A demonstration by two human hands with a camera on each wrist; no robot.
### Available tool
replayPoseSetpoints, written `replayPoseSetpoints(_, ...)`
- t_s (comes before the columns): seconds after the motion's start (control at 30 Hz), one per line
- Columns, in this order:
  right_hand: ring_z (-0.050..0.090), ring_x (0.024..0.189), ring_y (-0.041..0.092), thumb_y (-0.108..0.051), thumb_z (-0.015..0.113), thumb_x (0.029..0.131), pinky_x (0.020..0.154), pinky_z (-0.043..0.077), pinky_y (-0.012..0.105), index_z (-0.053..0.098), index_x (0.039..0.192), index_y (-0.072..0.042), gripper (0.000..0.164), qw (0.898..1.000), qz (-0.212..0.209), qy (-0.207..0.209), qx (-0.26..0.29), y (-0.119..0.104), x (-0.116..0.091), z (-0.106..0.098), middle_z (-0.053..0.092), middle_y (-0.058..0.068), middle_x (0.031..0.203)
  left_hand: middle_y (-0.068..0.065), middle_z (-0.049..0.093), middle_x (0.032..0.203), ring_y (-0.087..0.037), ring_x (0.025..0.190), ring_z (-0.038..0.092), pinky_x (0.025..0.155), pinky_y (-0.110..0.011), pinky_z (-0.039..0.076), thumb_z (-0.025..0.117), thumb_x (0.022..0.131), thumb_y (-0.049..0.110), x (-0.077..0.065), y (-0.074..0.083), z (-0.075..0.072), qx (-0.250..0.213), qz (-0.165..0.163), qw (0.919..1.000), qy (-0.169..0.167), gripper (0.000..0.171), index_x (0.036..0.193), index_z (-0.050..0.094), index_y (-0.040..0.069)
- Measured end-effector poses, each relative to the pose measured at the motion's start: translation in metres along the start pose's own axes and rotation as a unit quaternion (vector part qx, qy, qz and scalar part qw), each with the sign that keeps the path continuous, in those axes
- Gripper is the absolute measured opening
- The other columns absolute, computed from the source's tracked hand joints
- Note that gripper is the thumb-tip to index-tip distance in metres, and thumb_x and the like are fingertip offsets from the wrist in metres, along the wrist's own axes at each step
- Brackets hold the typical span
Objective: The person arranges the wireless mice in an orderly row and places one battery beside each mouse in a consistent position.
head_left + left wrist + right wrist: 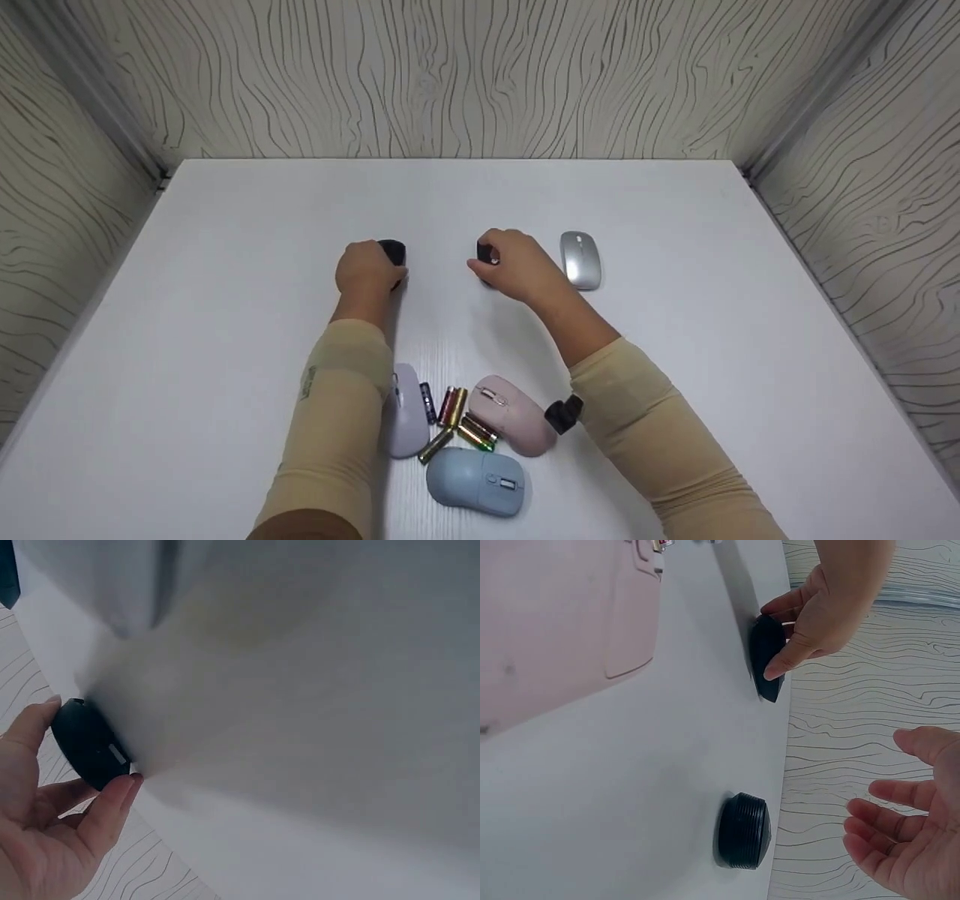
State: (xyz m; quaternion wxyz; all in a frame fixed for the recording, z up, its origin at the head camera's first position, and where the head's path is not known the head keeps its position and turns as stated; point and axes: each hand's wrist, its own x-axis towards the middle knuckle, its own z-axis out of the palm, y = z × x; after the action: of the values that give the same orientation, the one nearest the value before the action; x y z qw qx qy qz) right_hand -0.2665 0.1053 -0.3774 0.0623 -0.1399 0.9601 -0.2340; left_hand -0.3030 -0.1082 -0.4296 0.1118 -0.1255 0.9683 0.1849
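Note:
My left hand [365,268] grips a black computer mouse [395,253] by its sides. The left wrist view shows thumb and fingertips pinching this mouse [88,741] at its two edges, on or just over the white table. My right hand [521,262], fingers loosely bent, hovers by a second dark object [485,252] that it partly hides in the head view. In the right wrist view this black, ridge-sided object [744,831] stands on the table, apart from the fingertips. Its exact kind cannot be made out. A silver mouse [581,260] lies right of my right hand.
Nearer me on the white table [187,300] lie a lilac mouse [406,420], a pink mouse [517,420] and a blue mouse [465,476]. Several batteries [448,405] lie loose among them. A wood-grain panel [450,82] stands behind the table's far edge.

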Motion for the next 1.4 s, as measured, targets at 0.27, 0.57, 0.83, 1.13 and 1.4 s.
replayPoseSetpoints(0.27, 0.055, 0.099, 0.023, -0.035, 0.056, 0.089, 0.084, 0.047, 0.035, 0.055, 0.121, -0.004, 0.044, 1.000, -0.003, -0.006, 0.006, -0.0005, -0.0005, 0.0022, 0.059, 0.012, 0.106, -0.026, 0.041, 0.126, -0.037, 0.111, 0.048, 0.088, -0.040, 0.046, 0.068, 0.079, 0.043, 0.0016, 0.0013, 0.0013, -0.015, -0.030, 0.9994, -0.003, 0.076, 0.125, 0.045, -0.013)
replayPoseSetpoints(0.57, 0.053, 0.084, 0.020, -0.035, 0.056, 0.089, 0.071, 0.046, 0.032, 0.058, 0.112, -0.005, 0.038, 1.000, -0.009, -0.008, 0.003, 0.0004, -0.0011, 0.0043, 0.057, 0.007, 0.090, -0.026, 0.040, 0.127, -0.038, 0.113, 0.048, 0.090, -0.040, 0.045, 0.064, 0.083, 0.040, -0.0009, 0.0021, 0.0006, -0.041, -0.031, 0.9987, -0.002, 0.072, 0.128, 0.042, -0.010)
replayPoseSetpoints(0.83, 0.052, 0.084, 0.020, -0.035, 0.056, 0.089, 0.072, 0.046, 0.033, 0.058, 0.112, -0.004, 0.038, 1.000, -0.014, -0.008, 0.007, 0.0014, -0.0013, 0.0051, 0.057, 0.007, 0.089, -0.026, 0.043, 0.126, -0.037, 0.113, 0.049, 0.091, -0.041, 0.044, 0.060, 0.086, 0.036, -0.0034, 0.0010, -0.0016, -0.068, -0.025, 0.9974, 0.003, 0.064, 0.128, 0.043, -0.010)
replayPoseSetpoints(1.13, 0.052, 0.089, 0.021, -0.036, 0.056, 0.089, 0.077, 0.046, 0.035, 0.056, 0.118, -0.005, 0.042, 1.000, -0.006, -0.009, 0.010, 0.0013, -0.0028, 0.0040, 0.057, 0.008, 0.095, -0.026, 0.043, 0.128, -0.036, 0.115, 0.048, 0.093, -0.040, 0.043, 0.060, 0.086, 0.034, -0.0057, 0.0012, -0.0038, -0.073, -0.029, 0.9969, 0.001, 0.063, 0.126, 0.045, -0.012)
replayPoseSetpoints(1.4, 0.053, 0.093, 0.022, -0.036, 0.056, 0.089, 0.080, 0.046, 0.036, 0.055, 0.120, -0.005, 0.044, 1.000, 0.003, -0.011, 0.006, 0.0025, -0.0018, 0.0045, 0.058, 0.010, 0.100, -0.025, 0.042, 0.129, -0.035, 0.117, 0.046, 0.094, -0.040, 0.042, 0.061, 0.086, 0.033, -0.0056, 0.0024, -0.0022, -0.077, -0.031, 0.9965, -0.006, 0.063, 0.127, 0.043, -0.012)
